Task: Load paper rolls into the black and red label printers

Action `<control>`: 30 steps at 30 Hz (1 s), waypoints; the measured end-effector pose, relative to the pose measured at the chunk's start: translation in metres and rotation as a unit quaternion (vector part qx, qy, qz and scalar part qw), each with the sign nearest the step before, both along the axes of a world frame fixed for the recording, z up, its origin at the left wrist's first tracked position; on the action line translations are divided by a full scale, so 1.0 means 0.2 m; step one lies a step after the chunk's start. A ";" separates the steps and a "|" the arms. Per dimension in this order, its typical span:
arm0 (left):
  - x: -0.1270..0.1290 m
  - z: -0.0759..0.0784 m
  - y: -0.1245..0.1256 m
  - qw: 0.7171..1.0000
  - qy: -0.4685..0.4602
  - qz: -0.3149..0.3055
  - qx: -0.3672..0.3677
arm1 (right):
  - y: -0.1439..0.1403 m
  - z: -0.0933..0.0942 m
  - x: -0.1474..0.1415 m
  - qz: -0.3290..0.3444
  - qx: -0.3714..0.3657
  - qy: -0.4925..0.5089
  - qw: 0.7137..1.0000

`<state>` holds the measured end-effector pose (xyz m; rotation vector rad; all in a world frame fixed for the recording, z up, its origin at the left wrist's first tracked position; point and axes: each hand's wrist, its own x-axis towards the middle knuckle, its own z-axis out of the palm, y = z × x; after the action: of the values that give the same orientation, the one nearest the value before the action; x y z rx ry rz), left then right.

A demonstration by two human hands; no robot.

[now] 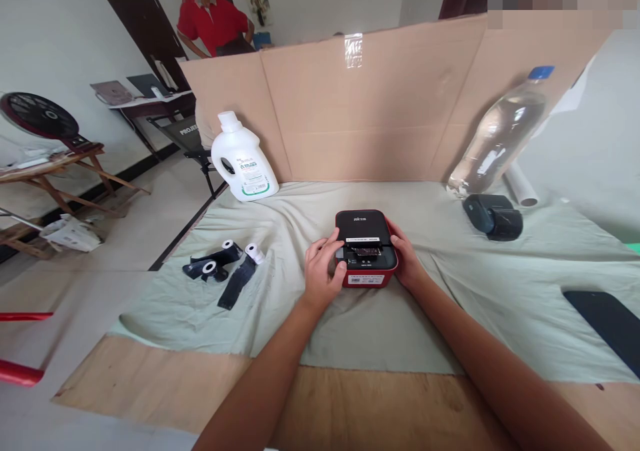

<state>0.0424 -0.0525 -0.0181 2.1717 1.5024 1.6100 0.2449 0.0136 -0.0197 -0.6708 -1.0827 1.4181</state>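
We've got both hands on the small red-and-black printer (367, 247), mid-cloth. Our left hand (324, 269) curls over its left front corner, thumb pressed on the dark face, fingers wrapped loosely rather than clamped. Our right hand (406, 259) cups the right side, mostly tucked behind the casing, so we can't tell how tight it grips. Open green cloth (350, 324) lies before and beside the printer, bare wood at the near edge. Left, three paper rolls (229, 264) with black strips sit well apart. Behind, a cardboard wall (350, 117) closes the back, a white jug (243, 161) and a clear bottle (500, 134) leaning against it. A black device (493, 216) sits right; a dark slab (607, 324) is cut off.
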 end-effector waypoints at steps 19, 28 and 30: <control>0.02 0.02 0.00 0.988 -0.115 -0.068 -0.079 | -0.02 0.01 0.01 -0.009 -0.014 -0.018 1.000; 0.02 0.04 -0.02 0.972 -0.156 -0.102 -0.141 | -0.05 0.03 0.02 -0.022 -0.067 -0.009 0.997; 0.02 0.04 -0.01 0.967 -0.165 -0.109 -0.161 | -0.04 0.04 0.03 -0.030 -0.077 -0.027 0.996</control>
<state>0.0456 -0.0543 -0.0104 1.7270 1.2704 1.4488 0.2503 0.0065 -0.0120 -0.8500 -0.9944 1.4480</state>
